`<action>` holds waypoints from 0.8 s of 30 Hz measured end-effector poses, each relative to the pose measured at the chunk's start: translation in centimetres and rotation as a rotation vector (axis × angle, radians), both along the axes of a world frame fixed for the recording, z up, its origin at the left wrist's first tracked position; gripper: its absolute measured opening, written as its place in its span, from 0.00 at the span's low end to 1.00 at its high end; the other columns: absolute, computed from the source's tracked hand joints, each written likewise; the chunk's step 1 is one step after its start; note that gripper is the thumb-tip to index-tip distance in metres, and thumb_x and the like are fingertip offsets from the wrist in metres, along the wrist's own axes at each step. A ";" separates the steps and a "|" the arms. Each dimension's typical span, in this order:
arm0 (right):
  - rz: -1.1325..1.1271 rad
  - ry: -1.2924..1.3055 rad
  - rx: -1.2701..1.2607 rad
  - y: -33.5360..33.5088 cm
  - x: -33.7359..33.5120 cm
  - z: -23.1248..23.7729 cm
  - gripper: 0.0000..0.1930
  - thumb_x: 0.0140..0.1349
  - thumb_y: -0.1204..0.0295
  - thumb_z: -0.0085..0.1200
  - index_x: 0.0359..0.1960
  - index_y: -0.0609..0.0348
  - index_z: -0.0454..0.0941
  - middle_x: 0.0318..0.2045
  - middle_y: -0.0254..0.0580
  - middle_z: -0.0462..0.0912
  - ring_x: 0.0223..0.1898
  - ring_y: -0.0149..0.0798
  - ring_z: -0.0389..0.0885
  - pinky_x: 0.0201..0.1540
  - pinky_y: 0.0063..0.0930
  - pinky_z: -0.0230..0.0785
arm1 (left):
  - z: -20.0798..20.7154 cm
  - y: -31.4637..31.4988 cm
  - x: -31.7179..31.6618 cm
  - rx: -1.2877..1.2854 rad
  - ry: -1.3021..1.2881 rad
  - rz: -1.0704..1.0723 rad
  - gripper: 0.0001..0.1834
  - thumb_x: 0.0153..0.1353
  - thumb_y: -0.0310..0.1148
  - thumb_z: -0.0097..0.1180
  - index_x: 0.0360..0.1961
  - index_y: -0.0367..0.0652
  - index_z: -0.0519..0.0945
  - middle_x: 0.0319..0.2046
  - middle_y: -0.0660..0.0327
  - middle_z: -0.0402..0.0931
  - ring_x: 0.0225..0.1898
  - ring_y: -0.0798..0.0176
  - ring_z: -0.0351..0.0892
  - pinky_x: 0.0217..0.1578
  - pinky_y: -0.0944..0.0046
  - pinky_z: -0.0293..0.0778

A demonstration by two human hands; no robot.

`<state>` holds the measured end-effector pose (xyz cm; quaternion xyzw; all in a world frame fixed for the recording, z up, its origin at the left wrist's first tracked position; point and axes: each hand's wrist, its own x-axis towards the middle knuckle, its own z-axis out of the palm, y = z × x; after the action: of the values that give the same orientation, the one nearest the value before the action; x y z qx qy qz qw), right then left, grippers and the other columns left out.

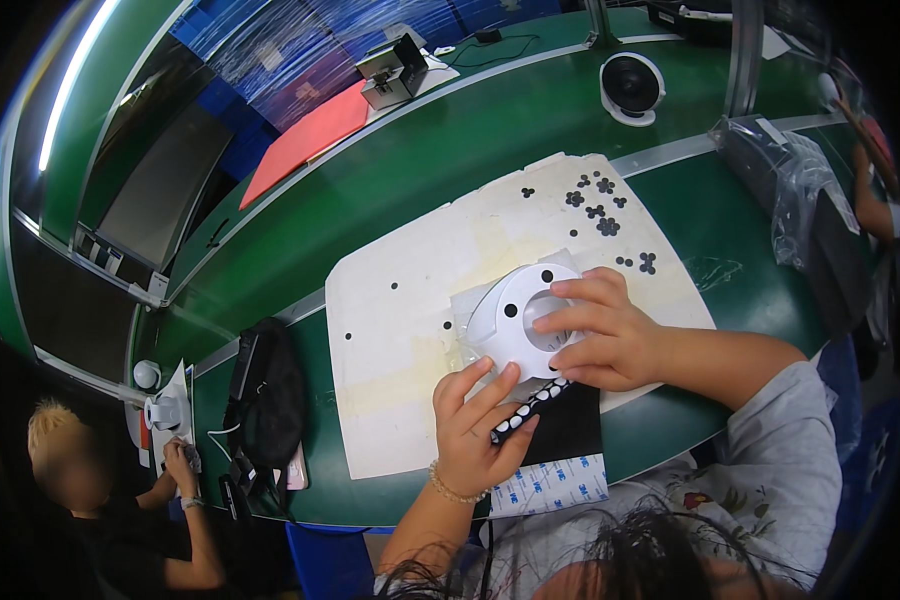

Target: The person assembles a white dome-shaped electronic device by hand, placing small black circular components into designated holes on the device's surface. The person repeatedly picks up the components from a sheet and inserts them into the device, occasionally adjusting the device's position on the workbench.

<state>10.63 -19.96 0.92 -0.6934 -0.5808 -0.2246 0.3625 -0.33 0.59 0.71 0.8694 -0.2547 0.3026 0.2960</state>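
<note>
table: green
round housing: white, black dots
mat: cream
pad strip: black, white ovals
folder, 11 o'clock: red

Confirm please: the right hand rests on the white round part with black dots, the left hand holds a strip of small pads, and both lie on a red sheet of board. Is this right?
Not quite. The sheet of board is white, not red, as the head view shows. The rest holds: the right hand rests on the white round part, and the left hand holds the strip of small pads.
</note>
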 end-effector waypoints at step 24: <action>-0.164 -0.415 0.049 -0.5 0.3 0.2 0.09 0.52 0.59 0.55 0.36 0.38 0.76 0.45 0.24 0.74 0.54 0.33 0.66 0.59 0.42 0.39 | 0.2 0.0 0.0 0.010 0.030 0.012 0.10 0.42 0.26 0.61 0.28 0.38 0.78 0.50 0.56 0.72 0.55 0.49 0.62 0.53 0.56 0.60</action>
<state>10.98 -20.44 1.14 -0.6681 -0.5792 -0.4052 0.2324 -0.33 0.62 0.87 0.8769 -0.2465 0.2901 0.2934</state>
